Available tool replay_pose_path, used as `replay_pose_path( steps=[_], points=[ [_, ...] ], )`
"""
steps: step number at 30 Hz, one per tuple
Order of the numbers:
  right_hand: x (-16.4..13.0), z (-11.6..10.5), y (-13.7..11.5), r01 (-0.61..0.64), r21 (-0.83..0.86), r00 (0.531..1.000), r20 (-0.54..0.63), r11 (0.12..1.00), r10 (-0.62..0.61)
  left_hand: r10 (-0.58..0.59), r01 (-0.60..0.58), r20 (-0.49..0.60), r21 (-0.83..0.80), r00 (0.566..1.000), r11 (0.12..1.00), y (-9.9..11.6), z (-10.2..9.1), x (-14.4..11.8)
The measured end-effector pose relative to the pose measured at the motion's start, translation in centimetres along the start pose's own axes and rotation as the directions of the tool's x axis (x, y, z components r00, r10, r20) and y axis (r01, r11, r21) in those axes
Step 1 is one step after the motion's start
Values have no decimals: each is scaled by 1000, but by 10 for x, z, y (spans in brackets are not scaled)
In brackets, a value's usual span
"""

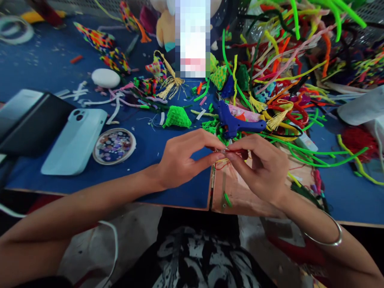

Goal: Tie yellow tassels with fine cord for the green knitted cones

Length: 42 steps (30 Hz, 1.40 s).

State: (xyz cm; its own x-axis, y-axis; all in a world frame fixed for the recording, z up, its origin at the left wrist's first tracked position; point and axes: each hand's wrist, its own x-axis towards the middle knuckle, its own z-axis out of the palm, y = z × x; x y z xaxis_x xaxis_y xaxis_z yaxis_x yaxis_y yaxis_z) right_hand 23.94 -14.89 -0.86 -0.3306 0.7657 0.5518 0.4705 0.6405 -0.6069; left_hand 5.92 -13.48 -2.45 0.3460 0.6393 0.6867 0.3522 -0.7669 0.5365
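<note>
A: Head view: what's pinched?
B: Hard to tell. Left hand [183, 160] and right hand [261, 168] press fingertips together on something tiny, maybe thread [222, 161], at centre over the table [168, 192] edge.
A: Room?
B: Bare at 9 o'clock beside the phone [75, 140]; glue gun [237, 120] just at 12; pipe cleaners [300, 72] piled at 2, cut off.

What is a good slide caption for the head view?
Both hands, left hand and right hand, pinch a thin thread beside a blue glue gun.
</note>
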Motion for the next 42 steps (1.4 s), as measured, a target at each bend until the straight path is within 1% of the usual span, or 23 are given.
replay_pose_path(
  steps=[4, 8, 19, 28, 33, 38, 42],
  points=[
    [-1, 0, 0, -14, 11, 1000, 7, 1000, 14, -12, 12, 9, 18, 1000, 1000, 0, 0, 0],
    [-1, 1, 0, -14, 5, 1000, 13, 1000, 14, 1, -2, 4, 30, 1000, 1000, 0, 0, -1],
    [0, 2, 3, 109, -84, 994, 14, 990, -109, 54, -56, 22, 101, 998, 993, 2, 1, 0],
    [0, 2, 3, 154, -157, 988, 23, 975, -153, 53, -57, 37, 124, 998, 991, 3, 1, 0],
    [1, 0, 4, 133, -144, 991, 45, 981, -128, 41, -46, 45, 129, 998, 991, 2, 0, 0],
    [2, 0, 4, 38, -68, 998, 61, 997, -34, 51, -54, 27, 149, 998, 987, 2, -1, 1],
    [1, 0, 4, -20, -59, 998, 66, 998, 24, 56, -57, 12, 158, 998, 986, 3, -1, 2]
  ],
)
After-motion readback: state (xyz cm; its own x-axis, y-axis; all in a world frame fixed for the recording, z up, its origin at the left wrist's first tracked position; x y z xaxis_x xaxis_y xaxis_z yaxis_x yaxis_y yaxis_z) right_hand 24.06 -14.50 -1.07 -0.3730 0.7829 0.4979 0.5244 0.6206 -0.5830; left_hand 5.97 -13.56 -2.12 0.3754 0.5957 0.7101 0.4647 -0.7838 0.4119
